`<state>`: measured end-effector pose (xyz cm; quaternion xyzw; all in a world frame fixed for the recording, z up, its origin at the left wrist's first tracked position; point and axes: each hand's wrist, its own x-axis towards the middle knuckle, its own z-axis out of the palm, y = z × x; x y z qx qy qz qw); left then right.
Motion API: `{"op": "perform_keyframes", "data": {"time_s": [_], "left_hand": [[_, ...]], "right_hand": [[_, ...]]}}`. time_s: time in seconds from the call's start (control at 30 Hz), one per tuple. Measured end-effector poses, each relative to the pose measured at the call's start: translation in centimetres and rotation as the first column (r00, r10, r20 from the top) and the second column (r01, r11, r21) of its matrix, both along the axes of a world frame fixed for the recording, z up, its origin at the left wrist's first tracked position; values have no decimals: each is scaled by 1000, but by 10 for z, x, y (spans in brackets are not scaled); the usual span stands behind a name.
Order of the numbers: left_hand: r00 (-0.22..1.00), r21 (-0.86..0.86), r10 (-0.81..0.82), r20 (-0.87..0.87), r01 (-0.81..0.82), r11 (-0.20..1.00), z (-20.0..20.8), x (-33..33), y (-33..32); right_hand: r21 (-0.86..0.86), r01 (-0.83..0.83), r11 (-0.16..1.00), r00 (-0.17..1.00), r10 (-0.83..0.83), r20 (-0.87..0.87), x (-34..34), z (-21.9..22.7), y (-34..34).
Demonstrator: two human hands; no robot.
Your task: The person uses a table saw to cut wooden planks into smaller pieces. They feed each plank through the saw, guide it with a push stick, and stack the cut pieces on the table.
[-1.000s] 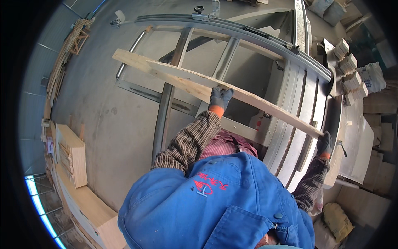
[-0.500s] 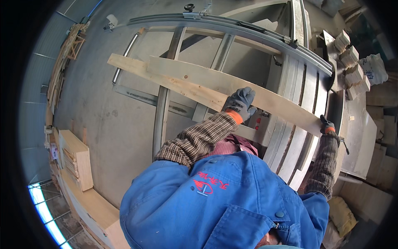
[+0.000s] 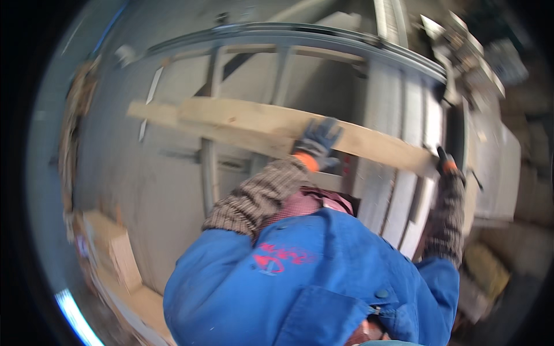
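Note:
A long pale wooden board [image 3: 369,141] lies slantwise across a sliding-table machine, with a knot near its left part. Under it a second wooden board [image 3: 151,113] sticks out at the left end and along the near edge. My left hand [image 3: 316,144], in a grey glove with an orange cuff, rests on the near edge of the upper board, its fingers spread over the face. At the board's right end my right hand [image 3: 447,161], gloved alike, is closed on the end; part of its fingers is hidden. Motion blurs the picture.
The metal frame's crossbar [image 3: 209,173] runs under the boards, and ribbed metal table strips [image 3: 398,190] lie at the right. A long rail [image 3: 323,33] curves along the far side. Stacked wood pieces [image 3: 470,52] stand far right, and a wooden block [image 3: 118,248] sits lower left.
The view has shifted and blurred. The boards appear less steeply slanted, with their left end lower in the picture. My left hand's fingers have gone from curled to spread on the board.

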<state>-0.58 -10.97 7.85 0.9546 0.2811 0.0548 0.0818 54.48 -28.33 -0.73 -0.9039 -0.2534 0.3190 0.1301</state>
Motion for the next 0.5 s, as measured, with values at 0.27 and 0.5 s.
{"op": "perform_keyframes", "data": {"time_s": [0.27,0.5], "left_hand": [[981,166,-170,93,153,974,-13,12,57],[974,-62,-224,-19,222,973,4,25,76]], "right_hand": [[143,632,762,687,-466,-558,-53,77,-3],[128,659,741,643,-467,-607,-73,104,-14]]}}
